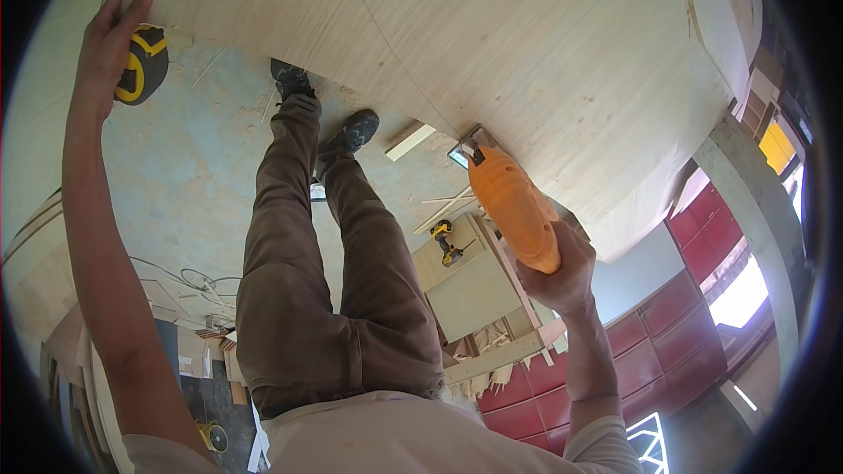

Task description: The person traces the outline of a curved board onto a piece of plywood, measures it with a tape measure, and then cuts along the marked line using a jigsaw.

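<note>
My right hand (562,268) is wrapped round the handle of an orange power tool (514,211). The tool's metal base (471,142) sits at the near edge of a large plywood sheet (527,61), where a thin dark line across the sheet meets the edge. At the upper left, my left hand (112,44) holds a yellow and black tape measure (145,66) beside the sheet's corner. Its thumb and a finger reach up to the wood.
A yellow and black drill (446,244) lies on a wooden box (465,285) below the sheet. Wood offcuts (409,140) and a cable (206,281) are on the floor near my shoes (351,133). Red panels (632,347) and a pillar (746,184) stand right.
</note>
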### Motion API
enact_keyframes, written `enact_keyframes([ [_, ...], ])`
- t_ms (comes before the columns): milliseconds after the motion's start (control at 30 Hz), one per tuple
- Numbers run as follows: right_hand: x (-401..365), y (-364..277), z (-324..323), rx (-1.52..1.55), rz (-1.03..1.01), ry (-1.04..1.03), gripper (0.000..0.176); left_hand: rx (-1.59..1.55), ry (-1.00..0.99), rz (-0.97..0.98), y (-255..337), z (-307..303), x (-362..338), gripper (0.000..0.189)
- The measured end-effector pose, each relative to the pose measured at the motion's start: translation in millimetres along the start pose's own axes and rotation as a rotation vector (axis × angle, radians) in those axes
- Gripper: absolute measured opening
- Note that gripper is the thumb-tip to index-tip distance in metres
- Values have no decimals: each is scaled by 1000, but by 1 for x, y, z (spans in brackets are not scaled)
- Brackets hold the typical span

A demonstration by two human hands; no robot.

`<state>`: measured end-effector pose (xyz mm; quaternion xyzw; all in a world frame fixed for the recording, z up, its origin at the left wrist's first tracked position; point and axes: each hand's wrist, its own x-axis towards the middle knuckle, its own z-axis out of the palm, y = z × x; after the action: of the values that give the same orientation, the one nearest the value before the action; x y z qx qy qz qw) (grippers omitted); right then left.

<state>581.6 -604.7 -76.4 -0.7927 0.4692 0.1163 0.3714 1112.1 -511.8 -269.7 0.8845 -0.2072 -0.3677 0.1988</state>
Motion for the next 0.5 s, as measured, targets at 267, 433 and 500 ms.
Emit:
enact_keyframes([
  [267,-6,4,2,24,63,-8,19,-46,-54,25,5,-2,-3,77],
  [433,-5,-5,1,54,139,-2,19,80,3,89,16,2,-7,83],
  [500,0,-10,2,30,70,23,19,104,-35,113,14,1,-1,99],
])
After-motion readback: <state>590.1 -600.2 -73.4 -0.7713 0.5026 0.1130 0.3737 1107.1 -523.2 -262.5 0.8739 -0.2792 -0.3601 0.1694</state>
